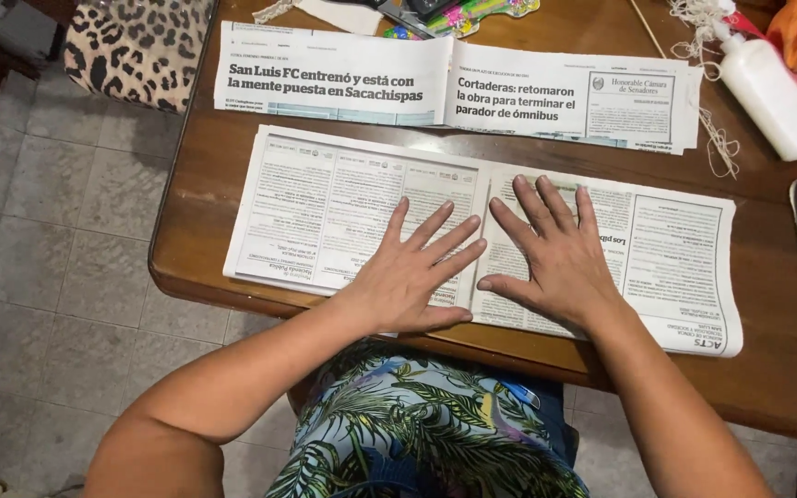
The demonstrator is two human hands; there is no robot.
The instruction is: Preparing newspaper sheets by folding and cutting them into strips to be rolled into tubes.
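Head view: I count two hands, both flat, fingers spread, holding nothing. Left hand [414, 268] and right hand [554, 254] press side by side on either side of the centre fold of one folded newspaper [325, 207] at the near edge of the wooden table [197, 217]. A second newspaper [518, 97] lies farther back. One white bottle [775, 88] sits far right.

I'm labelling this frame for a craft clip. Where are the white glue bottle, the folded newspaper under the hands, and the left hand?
white glue bottle [775, 97], head view, middle of its body.
folded newspaper [325, 207], head view, bare left page.
left hand [414, 269], head view, back of the hand, flat on the paper.
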